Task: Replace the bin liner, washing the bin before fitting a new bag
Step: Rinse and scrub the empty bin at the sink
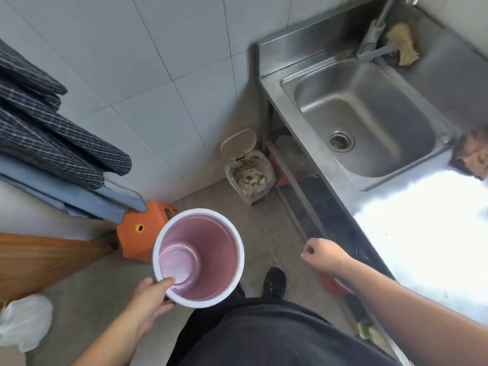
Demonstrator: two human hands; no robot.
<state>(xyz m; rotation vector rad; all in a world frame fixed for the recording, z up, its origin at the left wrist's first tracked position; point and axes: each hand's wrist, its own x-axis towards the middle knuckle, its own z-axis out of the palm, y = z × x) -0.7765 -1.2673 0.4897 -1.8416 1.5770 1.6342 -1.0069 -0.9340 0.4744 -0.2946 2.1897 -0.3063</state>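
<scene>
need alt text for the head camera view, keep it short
Seen from above, a person's left hand grips the rim of an unlined pink bin, thumb inside, while the right hand, loosely curled, holds nothing. A steel sink stands to the right, a full small trash can beside it.

Bright daylight blows out the steel counter (pixel 422 233) at right into white glare; edges bend with wide-angle distortion, everything slightly soft.

Pale tiled wall (pixel 137 62) over a grey floor (pixel 237 202) — steel sink unit (pixel 367 120) at right, its counter (pixel 422 233) glaring white, perhaps sunlit, orange stool (pixel 137 239) lower left.
</scene>
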